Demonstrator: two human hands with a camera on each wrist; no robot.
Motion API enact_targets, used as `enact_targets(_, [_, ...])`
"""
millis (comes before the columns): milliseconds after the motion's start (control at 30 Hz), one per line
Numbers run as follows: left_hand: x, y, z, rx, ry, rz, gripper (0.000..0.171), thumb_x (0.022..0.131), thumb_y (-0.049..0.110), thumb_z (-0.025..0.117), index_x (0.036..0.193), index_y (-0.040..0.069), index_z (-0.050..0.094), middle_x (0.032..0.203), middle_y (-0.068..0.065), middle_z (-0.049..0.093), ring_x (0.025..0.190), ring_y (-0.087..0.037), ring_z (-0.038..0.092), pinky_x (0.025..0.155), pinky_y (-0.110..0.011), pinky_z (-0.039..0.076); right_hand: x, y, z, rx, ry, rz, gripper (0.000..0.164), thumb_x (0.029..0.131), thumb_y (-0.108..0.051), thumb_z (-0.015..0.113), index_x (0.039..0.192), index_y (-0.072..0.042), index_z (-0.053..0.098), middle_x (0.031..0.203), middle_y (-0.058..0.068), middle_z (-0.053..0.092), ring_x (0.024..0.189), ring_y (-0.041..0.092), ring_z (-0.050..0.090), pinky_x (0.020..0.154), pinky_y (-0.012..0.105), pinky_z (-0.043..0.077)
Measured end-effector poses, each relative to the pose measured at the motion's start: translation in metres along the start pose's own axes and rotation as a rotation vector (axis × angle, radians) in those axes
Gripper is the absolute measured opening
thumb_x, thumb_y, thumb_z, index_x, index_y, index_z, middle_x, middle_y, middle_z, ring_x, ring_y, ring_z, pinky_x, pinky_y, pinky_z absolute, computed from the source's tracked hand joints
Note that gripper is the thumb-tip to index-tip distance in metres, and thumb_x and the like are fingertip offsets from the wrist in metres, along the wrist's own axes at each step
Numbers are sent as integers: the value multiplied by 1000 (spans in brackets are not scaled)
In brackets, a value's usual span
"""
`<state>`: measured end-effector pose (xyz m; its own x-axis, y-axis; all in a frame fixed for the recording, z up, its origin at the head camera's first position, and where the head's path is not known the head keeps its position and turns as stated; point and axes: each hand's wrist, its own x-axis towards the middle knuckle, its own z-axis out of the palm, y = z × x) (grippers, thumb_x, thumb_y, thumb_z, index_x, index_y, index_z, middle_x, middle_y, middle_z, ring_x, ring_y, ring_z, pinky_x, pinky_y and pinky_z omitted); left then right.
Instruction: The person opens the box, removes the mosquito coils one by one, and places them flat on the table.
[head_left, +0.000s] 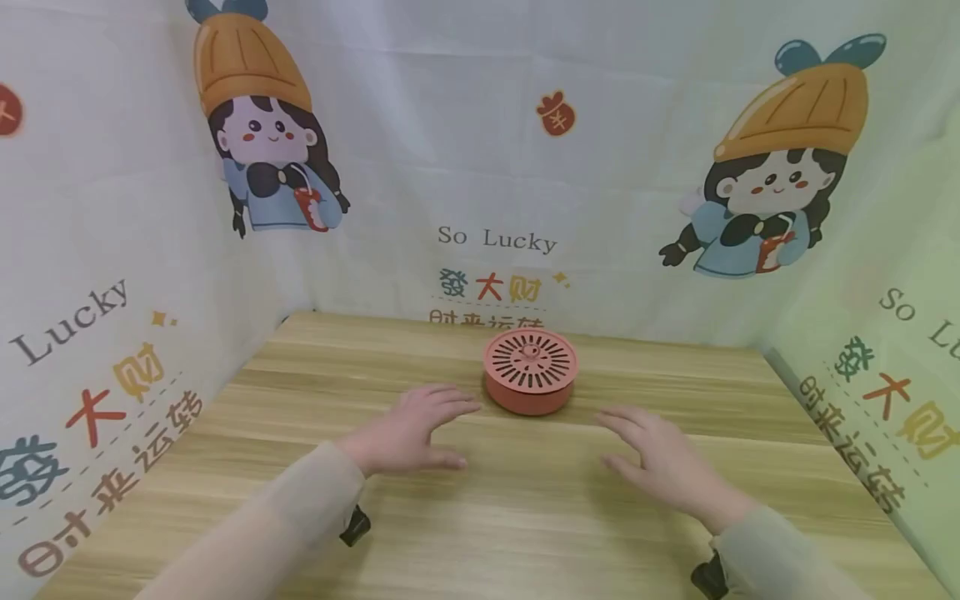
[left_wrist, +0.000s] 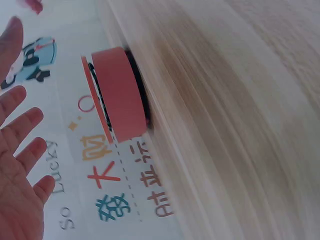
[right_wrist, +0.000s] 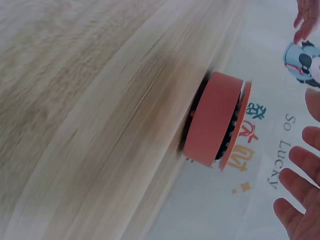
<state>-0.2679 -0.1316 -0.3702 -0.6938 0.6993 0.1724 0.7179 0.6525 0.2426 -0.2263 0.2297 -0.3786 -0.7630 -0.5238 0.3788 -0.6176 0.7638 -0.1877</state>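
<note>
A round, coral-red box (head_left: 531, 398) with a slotted lid (head_left: 517, 377) stands on the wooden table; a small ring-like knob tops the lid. It looks like a mosquito-coil holder. To the box's near left, my left hand (head_left: 420, 429) hovers with fingers extended, holding nothing. My right hand (head_left: 667, 462) is at the near right, its fingers also stretched and apart from the box. In the left wrist view the red box (left_wrist: 120, 95) appears side-on beyond the left hand (left_wrist: 20, 180). The right wrist view has the box (right_wrist: 212, 120) beside the right hand (right_wrist: 302, 185), with a gap between.
The wooden table (head_left: 510, 517) reaches back to a white cloth backdrop (head_left: 420, 150) with cartoon figures and lettering. Cloth walls also enclose the left and right sides. A dark wrist device (head_left: 356, 527) shows under the left sleeve, another (head_left: 709, 577) under the right.
</note>
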Motion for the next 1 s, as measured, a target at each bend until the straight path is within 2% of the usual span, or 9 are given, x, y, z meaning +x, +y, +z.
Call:
enact_targets(133, [15, -10, 9, -150, 75, -120, 69, 85, 47, 69, 142, 16, 48, 144, -6, 47, 134, -27, 40, 113, -50, 26, 11, 4, 9, 89, 7, 140, 46, 93, -26, 65, 132, -3, 56, 133, 17, 54, 122, 38, 50, 102, 57, 40])
enact_targets(300, [36, -20, 26, -377, 162, -325, 63, 90, 45, 65, 143, 18, 46, 144, -4, 47, 131, -26, 43, 109, -47, 36, 28, 9, 24, 246, 5, 313, 52, 96, -35, 59, 136, -2, 52, 137, 21, 49, 128, 39, 43, 106, 58, 34])
enact_targets(367, [45, -23, 34, -470, 204, -383, 61, 92, 42, 63, 144, 16, 45, 144, -6, 47, 130, -28, 45, 107, -48, 38, 35, 12, 30, 305, 15, 375, 54, 97, -37, 57, 137, -1, 50, 139, 22, 47, 128, 40, 42, 106, 57, 34])
enact_targets(500, [59, -26, 47, -626, 273, -457, 59, 94, 36, 61, 144, 10, 44, 144, -10, 47, 126, -31, 48, 103, -50, 41, 49, 18, 41, 436, 50, 476, 55, 99, -33, 54, 140, 2, 45, 140, 26, 44, 128, 41, 41, 105, 56, 36])
enact_targets(600, [71, -26, 56, -711, 296, -509, 58, 96, 36, 59, 144, 8, 42, 144, -12, 46, 127, -32, 47, 103, -49, 41, 60, 23, 49, 527, 80, 538, 55, 100, -31, 53, 141, 4, 43, 142, 27, 42, 129, 41, 41, 106, 54, 36])
enact_targets(767, [88, -28, 67, -886, 357, -633, 65, 97, 41, 54, 149, 8, 33, 148, -13, 40, 133, -32, 41, 107, -48, 37, 77, 26, 58, 671, 111, 630, 57, 101, -31, 50, 144, 4, 37, 147, 24, 37, 133, 39, 38, 109, 52, 33])
enact_targets(833, [95, -29, 71, -976, 399, -673, 67, 98, 41, 52, 150, 7, 29, 150, -16, 37, 135, -34, 38, 108, -50, 35, 83, 27, 60, 766, 124, 677, 58, 101, -31, 48, 146, 3, 32, 150, 22, 33, 136, 38, 34, 110, 51, 32])
enact_targets(900, [101, -29, 75, -1071, 441, -703, 67, 99, 39, 51, 151, 6, 26, 151, -17, 34, 136, -34, 34, 110, -50, 33, 89, 27, 63, 858, 139, 728, 60, 102, -32, 46, 148, 2, 27, 153, 21, 28, 138, 37, 30, 111, 52, 31])
enact_targets(1000, [108, -28, 80, -1137, 482, -731, 66, 100, 38, 50, 151, 6, 25, 150, -19, 33, 137, -35, 33, 112, -49, 29, 96, 30, 68, 958, 149, 787, 62, 103, -34, 43, 151, 0, 22, 155, 19, 24, 139, 37, 27, 112, 51, 29])
